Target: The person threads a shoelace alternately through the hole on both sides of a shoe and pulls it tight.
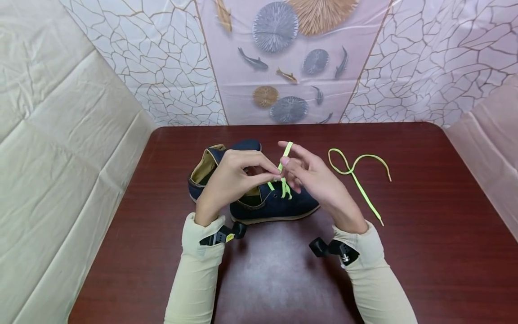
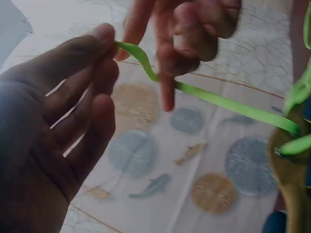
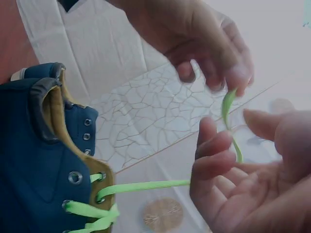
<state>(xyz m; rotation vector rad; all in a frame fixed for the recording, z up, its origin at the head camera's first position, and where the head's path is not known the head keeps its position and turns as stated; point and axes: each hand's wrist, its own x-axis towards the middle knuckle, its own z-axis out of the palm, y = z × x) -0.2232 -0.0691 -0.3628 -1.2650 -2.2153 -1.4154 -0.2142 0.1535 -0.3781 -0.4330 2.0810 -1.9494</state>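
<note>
In the head view, a dark blue shoe (image 1: 279, 204) lies side-on with a neon green shoelace (image 1: 285, 189) through its eyelets. My left hand (image 1: 236, 173) pinches the lace end between thumb and fingertips, over the shoe. My right hand (image 1: 313, 173) is close beside it, the lace caught around its fingers. In the right wrist view, those fingers (image 3: 209, 155) bend at the lace while the thumb stands apart. One lace stretch (image 2: 233, 108) runs straight from eyelet to right hand in the left wrist view; the stretch to my left fingertips curves.
A second dark blue shoe (image 1: 202, 168) stands behind and left of the first, partly hidden by my left hand. A loose green shoelace (image 1: 358, 180) lies looped on the brown table (image 1: 437, 252) to the right. Patterned cloth (image 1: 283, 108) hangs behind the table.
</note>
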